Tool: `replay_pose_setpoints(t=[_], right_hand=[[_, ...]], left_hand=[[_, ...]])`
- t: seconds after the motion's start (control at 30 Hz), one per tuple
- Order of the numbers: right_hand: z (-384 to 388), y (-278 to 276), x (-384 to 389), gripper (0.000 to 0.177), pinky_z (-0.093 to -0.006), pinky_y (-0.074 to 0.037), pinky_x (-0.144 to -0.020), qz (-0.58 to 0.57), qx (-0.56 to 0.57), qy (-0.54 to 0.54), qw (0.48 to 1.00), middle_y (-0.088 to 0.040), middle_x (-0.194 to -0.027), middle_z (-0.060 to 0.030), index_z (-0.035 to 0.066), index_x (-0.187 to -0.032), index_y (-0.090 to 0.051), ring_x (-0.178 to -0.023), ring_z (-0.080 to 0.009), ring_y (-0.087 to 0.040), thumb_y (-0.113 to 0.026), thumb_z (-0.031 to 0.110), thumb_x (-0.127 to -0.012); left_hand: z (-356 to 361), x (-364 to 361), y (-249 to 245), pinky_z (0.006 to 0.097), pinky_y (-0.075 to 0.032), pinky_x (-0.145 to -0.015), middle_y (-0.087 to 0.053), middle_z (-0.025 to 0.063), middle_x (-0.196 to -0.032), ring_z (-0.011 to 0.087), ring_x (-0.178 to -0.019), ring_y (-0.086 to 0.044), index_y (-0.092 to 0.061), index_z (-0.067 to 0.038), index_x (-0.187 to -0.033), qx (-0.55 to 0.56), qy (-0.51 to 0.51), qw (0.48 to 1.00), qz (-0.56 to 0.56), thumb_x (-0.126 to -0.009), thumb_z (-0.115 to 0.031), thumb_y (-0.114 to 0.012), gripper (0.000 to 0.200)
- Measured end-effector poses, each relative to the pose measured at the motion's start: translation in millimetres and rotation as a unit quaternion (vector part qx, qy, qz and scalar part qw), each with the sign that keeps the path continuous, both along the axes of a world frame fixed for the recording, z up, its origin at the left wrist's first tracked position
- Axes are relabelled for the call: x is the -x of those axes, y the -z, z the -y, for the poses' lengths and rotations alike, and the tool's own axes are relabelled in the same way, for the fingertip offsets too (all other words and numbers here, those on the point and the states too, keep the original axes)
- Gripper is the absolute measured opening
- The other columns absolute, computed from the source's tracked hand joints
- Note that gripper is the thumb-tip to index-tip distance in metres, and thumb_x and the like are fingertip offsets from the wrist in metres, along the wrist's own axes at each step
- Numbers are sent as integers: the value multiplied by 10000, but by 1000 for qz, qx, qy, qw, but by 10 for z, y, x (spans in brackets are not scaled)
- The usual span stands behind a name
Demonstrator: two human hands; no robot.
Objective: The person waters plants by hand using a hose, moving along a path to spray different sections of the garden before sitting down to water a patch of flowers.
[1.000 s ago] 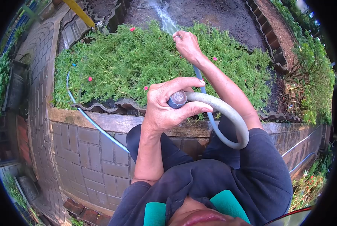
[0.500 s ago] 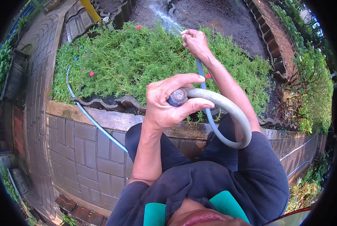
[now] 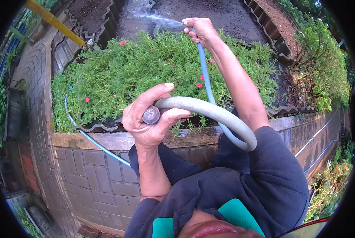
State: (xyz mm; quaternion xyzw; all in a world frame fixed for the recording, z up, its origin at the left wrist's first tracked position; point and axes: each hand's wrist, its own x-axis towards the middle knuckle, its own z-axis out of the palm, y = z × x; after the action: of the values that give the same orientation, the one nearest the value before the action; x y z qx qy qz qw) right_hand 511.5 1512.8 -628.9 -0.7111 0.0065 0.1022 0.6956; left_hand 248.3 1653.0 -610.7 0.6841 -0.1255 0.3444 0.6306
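Note:
My right hand point(image 3: 202, 31) is closed around the end of a blue-grey garden hose point(image 3: 205, 75), and a stream of water point(image 3: 159, 20) sprays leftward from it onto dark soil. From there the hose drops and loops back in a thick grey curve to my left hand point(image 3: 143, 117). That hand wraps round a dark, round-ended handle point(image 3: 151, 115), seen end-on, whose far part is hidden. The grey hose emerges between thumb and forefinger beside this handle. Below both hands spreads a low green plant bed point(image 3: 141, 75) with small pink flowers.
A wavy tile border and concrete curb point(image 3: 94, 140) edge the bed. Paving bricks point(image 3: 98, 174) lie in front. Another stretch of blue hose point(image 3: 102, 148) crosses the curb on the left. A yellow pole point(image 3: 56, 23) leans at upper left; shrubs point(image 3: 322, 59) grow on the right.
My right hand has reached farther forward over the bed, and the water stream now sprays more sideways to the left. My left hand has shifted left with the handle, widening the hose loop.

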Motion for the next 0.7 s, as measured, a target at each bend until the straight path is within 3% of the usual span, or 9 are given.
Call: replay_pose_setpoints(t=[0.3,0.43,0.53,0.57,0.67,0.7], right_hand=[[-124,-32,146,152,-213,-285,-313,68,112,-28,991,-575,-638,-25,44,-1029,-622,-391,-38,-401,-561,90,-897],[-266,-11,203,147,-233,-312,-331,75,134,-51,987,-584,-652,-12,63,-1017,-638,-421,-46,-439,-584,109,-888],[-324,-1,112,185,-260,-375,-367,116,114,-37,986,-601,-626,-20,49,-1012,-674,-472,-74,-514,-555,119,-888],[-312,218,-128,173,-250,-402,-396,171,49,-55,982,-617,-646,-23,50,-989,-677,-492,-73,-539,-560,117,-880],[-302,279,-317,166,-259,-447,-464,263,125,-15,957,-635,-665,-30,36,-957,-680,-523,-84,-567,-562,116,-873],[-315,85,-117,173,-273,-478,-542,205,86,4,975,-653,-676,-51,24,-944,-687,-559,-103,-600,-568,121,-863]], left_hand=[[61,-20,-29,224,-471,-626,-665,64,-726,94,-646,-597,-664,6,-1059,-2,-2,1000,-6,-627,-114,-870,493],[-51,-125,-351,216,-480,-614,-688,74,-793,110,-689,-632,-672,3,-1051,-32,-43,997,54,-621,-121,-875,492],[-107,-248,-748,238,-508,-612,-710,80,-849,116,-698,-655,-691,-1,-1003,-76,-74,986,131,-579,-167,-896,499],[-106,-297,-873,238,-502,-596,-706,81,-833,119,-680,-651,-693,-5,-999,-96,-69,979,166,-578,-172,-897,497],[-53,-383,-1009,238,-484,-553,-690,82,-784,130,-628,-639,-696,-15,-994,-135,-36,962,235,-580,-186,-895,490],[-32,-366,-961,240,-477,-542,-683,81,-769,136,-613,-634,-695,-18,-997,-135,-16,963,233,-586,-189,-892,487]])
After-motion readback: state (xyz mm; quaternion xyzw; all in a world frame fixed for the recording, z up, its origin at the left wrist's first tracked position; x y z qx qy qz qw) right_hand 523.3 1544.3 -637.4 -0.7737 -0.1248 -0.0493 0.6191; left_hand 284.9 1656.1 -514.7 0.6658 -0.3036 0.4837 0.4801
